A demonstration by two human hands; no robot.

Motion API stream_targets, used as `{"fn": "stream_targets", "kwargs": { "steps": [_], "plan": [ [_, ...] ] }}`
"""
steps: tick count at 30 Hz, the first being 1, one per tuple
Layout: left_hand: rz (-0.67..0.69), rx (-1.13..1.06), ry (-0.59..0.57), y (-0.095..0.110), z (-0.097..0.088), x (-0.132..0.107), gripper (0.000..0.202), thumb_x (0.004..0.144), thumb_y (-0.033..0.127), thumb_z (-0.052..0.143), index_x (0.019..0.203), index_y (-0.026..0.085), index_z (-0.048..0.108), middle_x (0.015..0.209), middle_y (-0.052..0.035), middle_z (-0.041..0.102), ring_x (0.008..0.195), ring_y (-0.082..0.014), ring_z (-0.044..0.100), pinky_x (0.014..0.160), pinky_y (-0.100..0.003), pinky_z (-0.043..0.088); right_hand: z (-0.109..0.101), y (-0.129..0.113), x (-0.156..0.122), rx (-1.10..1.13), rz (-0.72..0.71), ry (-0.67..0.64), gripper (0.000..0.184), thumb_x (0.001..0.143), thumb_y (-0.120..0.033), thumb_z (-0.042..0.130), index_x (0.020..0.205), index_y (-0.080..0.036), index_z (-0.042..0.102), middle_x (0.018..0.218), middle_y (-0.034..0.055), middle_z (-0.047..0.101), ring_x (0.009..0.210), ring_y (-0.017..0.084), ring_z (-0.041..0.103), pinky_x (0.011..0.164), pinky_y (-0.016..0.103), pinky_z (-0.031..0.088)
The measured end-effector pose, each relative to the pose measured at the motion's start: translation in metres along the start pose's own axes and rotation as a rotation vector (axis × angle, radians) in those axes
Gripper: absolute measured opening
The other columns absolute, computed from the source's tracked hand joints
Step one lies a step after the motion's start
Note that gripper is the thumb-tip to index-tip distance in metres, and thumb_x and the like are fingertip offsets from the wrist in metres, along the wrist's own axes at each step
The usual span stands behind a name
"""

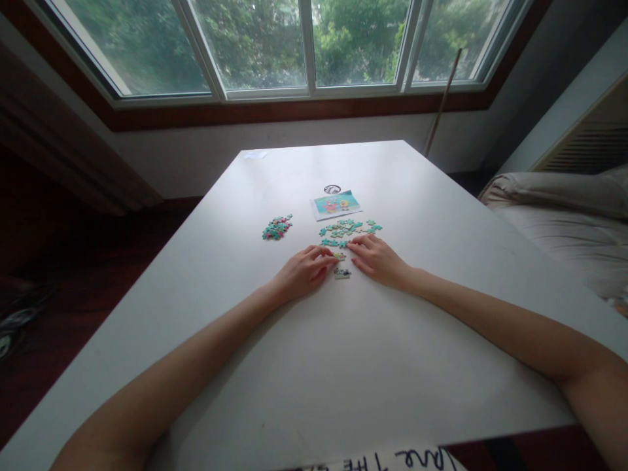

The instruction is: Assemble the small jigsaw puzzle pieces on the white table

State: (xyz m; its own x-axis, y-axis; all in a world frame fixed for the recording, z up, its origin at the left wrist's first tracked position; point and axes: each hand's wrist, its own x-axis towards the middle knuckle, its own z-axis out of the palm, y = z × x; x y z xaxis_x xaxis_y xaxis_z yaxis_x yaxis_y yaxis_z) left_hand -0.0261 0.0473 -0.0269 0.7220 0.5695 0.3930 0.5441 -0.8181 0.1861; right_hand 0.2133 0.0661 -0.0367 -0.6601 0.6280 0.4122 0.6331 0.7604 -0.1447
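My left hand [307, 269] rests on the table with its fingers bent together. Its thumb and fingertips close on the edge of a pale yellowish puzzle piece [340, 256]. My right hand [379, 261] lies opposite, fingers and thumb apart, the fingertips beside the right end of a row of teal puzzle pieces [334, 243]. Between the hands, nearer to me, lies a small joined strip of puzzle pieces [342, 273], pale and dark. Beyond the fingers, several loose teal and greenish pieces [345, 227] are spread face up.
A heap of mixed teal and pink puzzle pieces [277, 227] lies to the left on the white table [333, 366]. Farther back are a picture sheet [336, 205] and a small round dark-and-white item [332, 189]. A covered sofa [559, 216] stands right of the table.
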Motion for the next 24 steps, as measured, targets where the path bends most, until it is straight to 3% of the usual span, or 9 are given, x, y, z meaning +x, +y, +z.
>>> {"fn": "stream_targets", "kwargs": {
  "steps": [7,17,24],
  "plan": [
    [0.002,0.005,-0.002,-0.0018,0.0021,-0.0006,0.034,0.084,0.011,0.044,0.114,0.021,0.059,0.112,-0.0079,0.059,0.104,-0.019,0.054,0.089,-0.033,0.048,0.0012,0.001,-0.0004,0.072,0.01,0.011,0.023,0.087,-0.022,0.049,0.108,-0.015,0.056,0.115,0.0125,0.059,0.109,0.025,0.05,0.094,0.044,0.042],
    [0.026,-0.019,0.002,0.0002,-0.0004,0.0015,0.031,0.085,0.011,0.043,0.112,0.02,0.058,0.115,-0.0074,0.061,0.107,-0.019,0.054,0.093,-0.034,0.047,0.0042,0.0045,0.0003,0.064,-0.099,0.006,0.031,0.089,-0.017,0.044,0.118,-0.019,0.055,0.121,0.0092,0.058,0.113,0.024,0.05,0.097,0.043,0.042],
    [0.005,-0.035,-0.071,-0.0022,0.0025,0.0,0.035,0.082,0.012,0.046,0.116,0.019,0.053,0.131,-0.0069,0.053,0.124,-0.0205,0.045,0.102,-0.037,0.041,0.0037,0.0034,-0.0005,0.103,-0.089,-0.012,0.033,0.091,-0.019,0.041,0.122,-0.02,0.053,0.128,0.0082,0.056,0.121,0.022,0.048,0.099,0.043,0.041]
  ]
}}
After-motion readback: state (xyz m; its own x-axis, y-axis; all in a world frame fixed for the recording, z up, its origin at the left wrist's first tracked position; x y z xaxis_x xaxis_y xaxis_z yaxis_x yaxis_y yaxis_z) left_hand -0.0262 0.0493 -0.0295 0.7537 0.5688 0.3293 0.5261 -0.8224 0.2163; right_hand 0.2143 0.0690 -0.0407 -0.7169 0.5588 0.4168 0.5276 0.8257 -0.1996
